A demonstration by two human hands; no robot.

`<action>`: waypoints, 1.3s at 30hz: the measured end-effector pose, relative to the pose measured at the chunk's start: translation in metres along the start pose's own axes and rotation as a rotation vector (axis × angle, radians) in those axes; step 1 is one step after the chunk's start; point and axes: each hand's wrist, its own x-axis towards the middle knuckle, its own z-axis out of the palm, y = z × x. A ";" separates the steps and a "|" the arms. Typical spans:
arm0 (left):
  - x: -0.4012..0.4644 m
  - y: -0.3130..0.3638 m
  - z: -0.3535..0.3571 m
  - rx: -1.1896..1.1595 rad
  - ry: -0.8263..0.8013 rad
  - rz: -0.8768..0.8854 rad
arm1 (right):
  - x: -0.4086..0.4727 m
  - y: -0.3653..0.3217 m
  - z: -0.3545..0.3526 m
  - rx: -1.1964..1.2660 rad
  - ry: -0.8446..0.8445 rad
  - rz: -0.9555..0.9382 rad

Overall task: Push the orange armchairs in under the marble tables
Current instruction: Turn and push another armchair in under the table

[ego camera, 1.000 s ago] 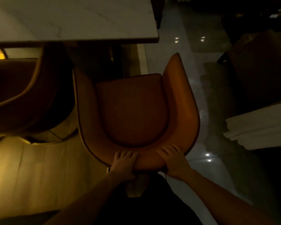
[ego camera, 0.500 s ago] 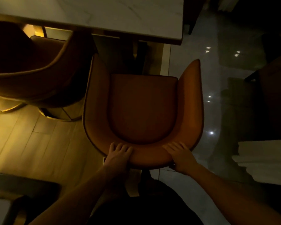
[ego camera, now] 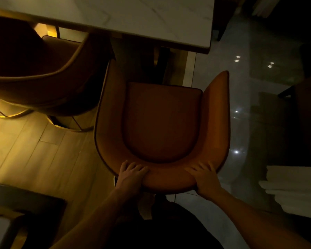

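Both hands, left hand [ego camera: 131, 174] and right hand [ego camera: 206, 178], have fingers [ego camera: 133, 167] wrapped over the backrest of the orange armchair [ego camera: 162, 123], whose open front faces directly ahead toward the marble counter [ego camera: 151, 17], not yet beneath it.

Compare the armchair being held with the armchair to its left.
The held armchair stands clear of the marble table, whole seat showing; the left armchair is tucked partly under it. The left hand and right hand grip the held armchair's backrest; nobody touches the left armchair. The held armchair's far side stands over glossy tile; the left armchair stands over wood flooring. Both have orange curved shells.
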 end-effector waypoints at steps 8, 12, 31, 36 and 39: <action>0.000 -0.002 -0.002 -0.043 -0.003 -0.034 | 0.001 0.000 -0.003 0.034 -0.032 0.011; 0.001 -0.002 -0.002 -0.064 0.006 -0.042 | 0.004 0.001 -0.007 0.002 -0.067 0.000; 0.053 -0.032 -0.047 -0.031 -0.013 -0.071 | 0.064 0.001 -0.056 0.093 -0.027 -0.010; 0.073 -0.047 -0.066 -0.011 -0.031 -0.097 | 0.092 -0.005 -0.078 0.072 -0.017 0.026; 0.080 -0.058 -0.073 0.009 -0.030 -0.091 | 0.103 -0.009 -0.086 0.053 -0.028 0.033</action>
